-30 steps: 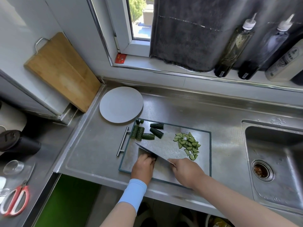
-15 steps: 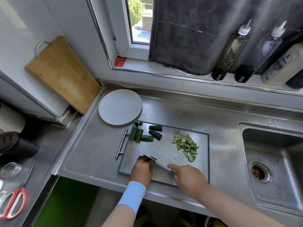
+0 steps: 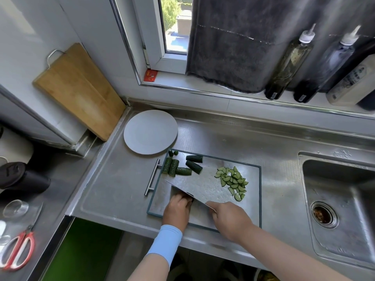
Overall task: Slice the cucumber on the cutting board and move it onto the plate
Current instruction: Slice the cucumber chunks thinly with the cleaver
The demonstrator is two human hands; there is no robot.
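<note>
A steel cutting board point(image 3: 252, 203) with a dark green rim lies on the counter. Several dark cucumber chunks point(image 3: 182, 168) sit at its far left, and a pile of thin slices point(image 3: 233, 182) at its right. My right hand point(image 3: 230, 219) grips the handle of a wide knife point(image 3: 182, 189), whose blade stands on the board's near left. My left hand point(image 3: 178, 209) is curled against the blade over a cucumber piece that is almost wholly hidden. A round grey plate point(image 3: 150, 134) lies bare just beyond the board's far left corner.
A sink point(image 3: 341, 199) opens to the right. A wooden board point(image 3: 79, 90) leans on the wall at the left. Bottles point(image 3: 288, 63) stand on the windowsill. Scissors point(image 3: 18, 252), a glass point(image 3: 15, 208) and a black container point(image 3: 22, 179) lie on the lower left surface.
Both hands and the knife stay at the board's near left, with only small shifts of the blade. The chunks, the slice pile and the plate have not moved.
</note>
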